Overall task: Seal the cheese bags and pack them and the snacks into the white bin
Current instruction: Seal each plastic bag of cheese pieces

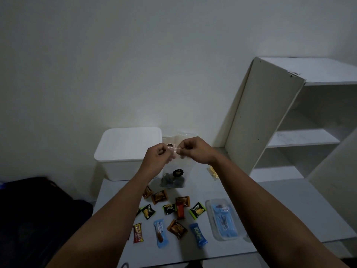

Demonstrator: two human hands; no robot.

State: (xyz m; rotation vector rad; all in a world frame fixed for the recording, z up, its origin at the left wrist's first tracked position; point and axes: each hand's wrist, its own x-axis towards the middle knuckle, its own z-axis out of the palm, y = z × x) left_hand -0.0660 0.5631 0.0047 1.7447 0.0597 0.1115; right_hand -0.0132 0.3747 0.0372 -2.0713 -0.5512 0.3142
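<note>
Nearest to us, on the white table (280, 206), the snacks lie spread out in loose rows: a red bar (138, 233), two blue packets (160, 234) (198, 235), a brown packet (177, 229), then green packets (148, 211) (197, 210) and more brown ones (159, 197) a little farther. To the right of them stands a clear flat box (225, 219) with something blue inside; we cannot tell what it is.

Above the snacks, both arms reach forward. The left hand (157, 152) and the right hand (190, 148) are raised over the table, close together, and each pinches the top edge of a clear bag (174, 169) between thumb and curled fingers. The bag hangs down from the hands — it has a round black label and some dark pieces at its bottom. Its lower end is just over the table, behind the snacks.

To the right of the bag, a second small bag (212, 172) with yellow pieces lies on the table. Behind the left hand stands the white bin (123, 153), against the wall, with a white lid on top. At the far right there is a white shelf unit (301, 120).
</note>
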